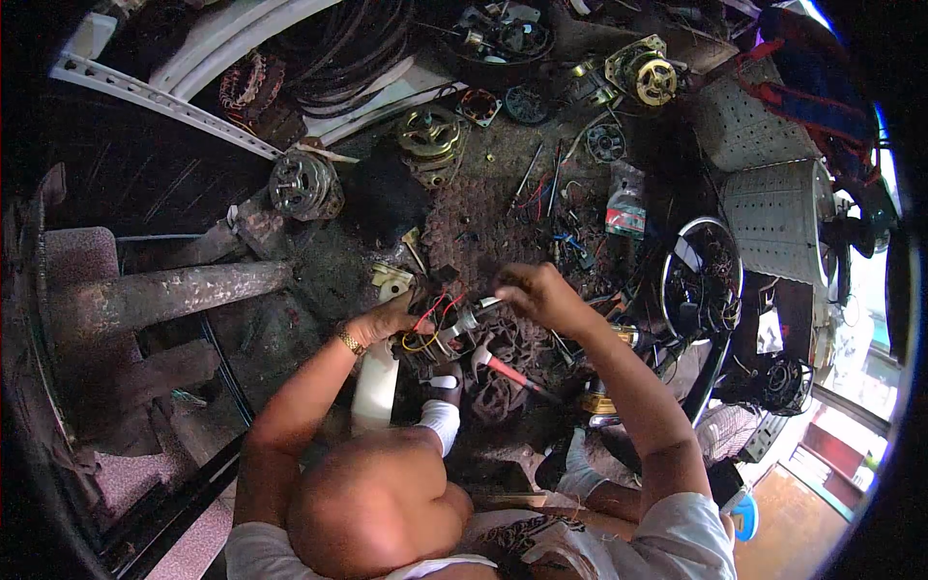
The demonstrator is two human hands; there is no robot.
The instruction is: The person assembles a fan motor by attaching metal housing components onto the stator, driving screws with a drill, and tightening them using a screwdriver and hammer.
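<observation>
Near the middle, a metal motor part (458, 331) with red and yellow wires (429, 324) is gripped by my left hand (389, 319), its fingers wrapped round the left side. Just up and to the right of the part is my right hand (537, 292), fingers pinched together; whatever they hold is too small to make out. A short pale cylinder (487, 304) projects from the part toward that hand. Below lies a hammer (507, 370) with a red and black handle, on a dark crumpled cloth (497, 394).
Motor housings (304, 184) stand at the upper left and upper right. Screwdrivers (525, 177) and a plastic bag (625, 200) lie ahead. A round basin of wires (703, 280) and a yellow power drill (599, 401) are at the right.
</observation>
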